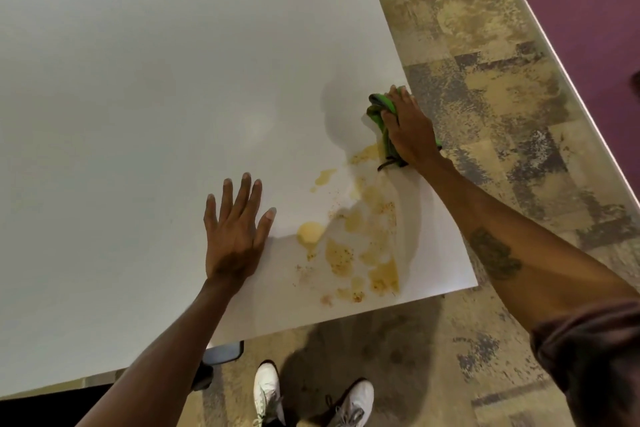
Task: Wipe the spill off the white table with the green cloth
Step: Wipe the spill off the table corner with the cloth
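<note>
Green cloth [382, 121] lying bunched on white bench [138, 80], close to right edge, at far end of spill [360, 236]. Right hand [410, 128] pressing down on cloth, fingers curling around it. Yellow-brown spill spreading in patches from cloth toward near right corner. Left hand [233, 229] lying flat on bench, fingers spread wide, holding nothing, just left of spill. White shoes [266, 392] standing on patchy floor [485, 45] below near edge.

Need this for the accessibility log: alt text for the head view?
A person's right hand presses a bunched green cloth onto a white table at the far end of a yellow-brown spill near the table's right edge. The left hand rests flat, fingers spread, beside the spill.
</note>
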`<state>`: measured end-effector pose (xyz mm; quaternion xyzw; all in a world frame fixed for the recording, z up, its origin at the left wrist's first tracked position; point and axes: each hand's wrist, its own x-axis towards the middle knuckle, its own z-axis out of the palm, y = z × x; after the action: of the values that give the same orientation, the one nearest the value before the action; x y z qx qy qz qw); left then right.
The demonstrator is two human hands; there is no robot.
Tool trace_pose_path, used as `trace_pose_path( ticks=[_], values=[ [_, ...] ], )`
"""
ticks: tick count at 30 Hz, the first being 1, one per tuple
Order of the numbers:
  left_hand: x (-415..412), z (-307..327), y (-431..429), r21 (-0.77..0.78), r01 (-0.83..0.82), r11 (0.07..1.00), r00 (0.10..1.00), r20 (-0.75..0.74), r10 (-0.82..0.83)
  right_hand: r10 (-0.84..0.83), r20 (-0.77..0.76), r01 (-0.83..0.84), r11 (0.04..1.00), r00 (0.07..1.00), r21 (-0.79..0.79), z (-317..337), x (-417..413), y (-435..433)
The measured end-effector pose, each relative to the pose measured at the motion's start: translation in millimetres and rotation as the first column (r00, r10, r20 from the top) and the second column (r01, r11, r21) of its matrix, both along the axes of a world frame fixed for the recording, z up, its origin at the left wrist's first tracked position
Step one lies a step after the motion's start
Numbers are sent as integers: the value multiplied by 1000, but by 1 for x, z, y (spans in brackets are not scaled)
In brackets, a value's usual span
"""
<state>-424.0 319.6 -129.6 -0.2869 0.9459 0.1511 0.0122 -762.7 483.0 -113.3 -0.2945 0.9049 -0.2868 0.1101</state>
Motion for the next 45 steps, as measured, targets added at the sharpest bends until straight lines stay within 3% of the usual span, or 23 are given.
trace_pose_path(
  ticks=[10,25,29,32,36,41,45],
  values=[
    [4,-6,-1,-14,10,1000,1000,-23,-11,393,30,-394,918,919,46,-1,41,23],
    [8,-5,1,-56,-7,998,1000,-20,6,431,-49,-431,902,901,13,7,160,94],
    [10,-7,1,-57,-84,995,996,0,84,341,-63,-340,940,938,27,-4,186,107],
    [13,-8,-2,-62,-53,997,998,14,54,220,-79,-219,975,972,26,-8,205,109],
    [35,-9,-11,-69,75,995,997,30,-73,-100,-78,100,995,992,3,-12,236,94],
    [44,-6,-6,-53,85,995,996,33,-83,-552,-32,548,832,833,-79,-12,267,51],
    [42,-5,-5,-61,81,995,996,54,-78,-630,-47,628,777,775,-56,-11,259,29]
  ],
)
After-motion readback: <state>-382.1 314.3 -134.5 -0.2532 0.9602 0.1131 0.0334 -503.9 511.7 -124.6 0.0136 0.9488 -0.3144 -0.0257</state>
